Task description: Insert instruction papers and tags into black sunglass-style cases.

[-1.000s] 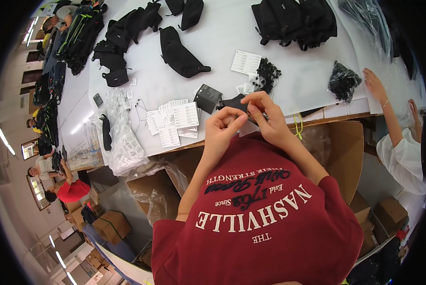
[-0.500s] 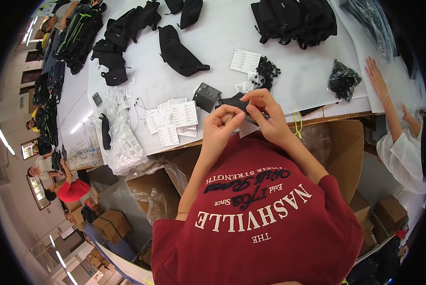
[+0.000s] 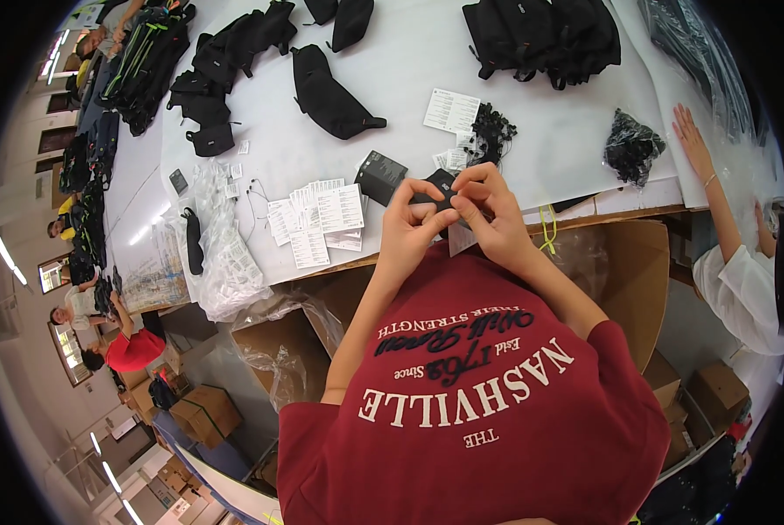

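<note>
My left hand [image 3: 407,229] and my right hand [image 3: 488,213] meet at the near edge of the white table [image 3: 540,149], fingertips pinched together on a small black item [image 3: 435,194] held between them. Its shape is mostly hidden by my fingers. Just beyond it lies a dark card packet [image 3: 380,177]. White paper tags [image 3: 317,219] are fanned out left of my left hand. A pile of black cords [image 3: 491,133] sits past my right hand.
Black waist bags [image 3: 331,96] and a heap of black bags [image 3: 540,35] lie farther back. Clear plastic sleeves [image 3: 221,254] hang over the table's left edge. Open cardboard boxes [image 3: 619,271] stand below. Another person's hand [image 3: 691,140] rests on the table at right.
My hands stay at the same place on the table's edge; the fingers have shifted slightly around the small black item.
</note>
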Action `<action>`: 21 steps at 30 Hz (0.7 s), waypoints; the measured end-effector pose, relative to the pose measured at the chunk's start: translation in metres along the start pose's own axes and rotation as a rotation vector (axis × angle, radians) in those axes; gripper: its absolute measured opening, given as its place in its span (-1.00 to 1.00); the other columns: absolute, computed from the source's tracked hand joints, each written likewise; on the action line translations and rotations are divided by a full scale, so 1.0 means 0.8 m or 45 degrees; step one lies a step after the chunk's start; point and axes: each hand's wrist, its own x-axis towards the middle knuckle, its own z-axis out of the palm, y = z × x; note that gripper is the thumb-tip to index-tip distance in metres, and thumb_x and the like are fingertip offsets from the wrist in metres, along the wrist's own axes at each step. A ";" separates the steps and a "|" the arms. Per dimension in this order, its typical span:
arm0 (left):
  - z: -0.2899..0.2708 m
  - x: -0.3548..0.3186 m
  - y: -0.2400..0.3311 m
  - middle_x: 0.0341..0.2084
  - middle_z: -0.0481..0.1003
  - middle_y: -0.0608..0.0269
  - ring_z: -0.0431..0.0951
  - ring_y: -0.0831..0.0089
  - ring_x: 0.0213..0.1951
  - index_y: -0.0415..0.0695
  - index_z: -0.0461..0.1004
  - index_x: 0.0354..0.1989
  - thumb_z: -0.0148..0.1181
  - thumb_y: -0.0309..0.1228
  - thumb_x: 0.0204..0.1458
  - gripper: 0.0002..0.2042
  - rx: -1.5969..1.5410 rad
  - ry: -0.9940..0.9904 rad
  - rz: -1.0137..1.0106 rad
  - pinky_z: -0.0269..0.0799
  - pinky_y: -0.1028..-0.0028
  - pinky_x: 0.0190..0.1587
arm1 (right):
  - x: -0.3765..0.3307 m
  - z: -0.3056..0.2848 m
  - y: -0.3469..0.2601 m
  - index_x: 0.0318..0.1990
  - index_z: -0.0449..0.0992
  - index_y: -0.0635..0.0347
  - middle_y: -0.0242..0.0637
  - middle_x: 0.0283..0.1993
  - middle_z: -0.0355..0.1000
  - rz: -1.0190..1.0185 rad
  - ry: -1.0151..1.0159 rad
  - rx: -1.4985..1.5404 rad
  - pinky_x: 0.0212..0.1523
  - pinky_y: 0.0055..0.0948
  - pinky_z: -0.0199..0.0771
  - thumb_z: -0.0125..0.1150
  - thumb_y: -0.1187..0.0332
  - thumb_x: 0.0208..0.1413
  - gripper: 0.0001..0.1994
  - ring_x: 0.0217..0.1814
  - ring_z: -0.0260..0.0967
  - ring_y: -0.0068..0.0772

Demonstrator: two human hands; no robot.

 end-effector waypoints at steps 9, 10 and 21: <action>0.023 -0.013 -0.007 -0.86 0.14 0.37 0.06 0.63 -0.73 -0.20 0.45 -0.46 0.25 -0.41 -0.04 -0.86 0.529 -0.418 -0.054 0.01 0.51 -0.62 | 0.052 -0.031 0.031 -0.19 0.37 0.19 -0.34 -0.52 0.35 0.353 -0.559 -0.492 -0.45 -0.56 0.24 0.15 0.30 0.07 -0.78 -0.49 0.25 -0.55; 0.027 -0.013 -0.008 -0.86 0.15 0.33 0.07 0.58 -0.74 -0.20 0.46 -0.46 0.25 -0.40 -0.05 -0.86 0.585 -0.574 -0.068 0.03 0.50 -0.62 | 0.058 -0.030 0.048 -0.19 0.39 0.17 -0.29 -0.47 0.38 0.337 -0.702 -0.798 -0.38 -0.52 0.27 0.18 0.25 0.04 -0.75 -0.41 0.31 -0.46; 0.034 -0.012 0.007 -0.73 0.33 0.25 0.32 0.45 -0.63 -0.16 0.47 -0.39 0.23 -0.41 -0.06 -0.88 0.745 -0.665 0.080 0.25 0.50 -0.49 | 0.053 -0.013 0.085 -0.44 0.44 0.18 -0.16 -0.44 0.45 0.474 -0.912 -1.498 -0.34 -0.25 0.38 0.29 0.08 -0.22 -0.65 -0.39 0.42 -0.09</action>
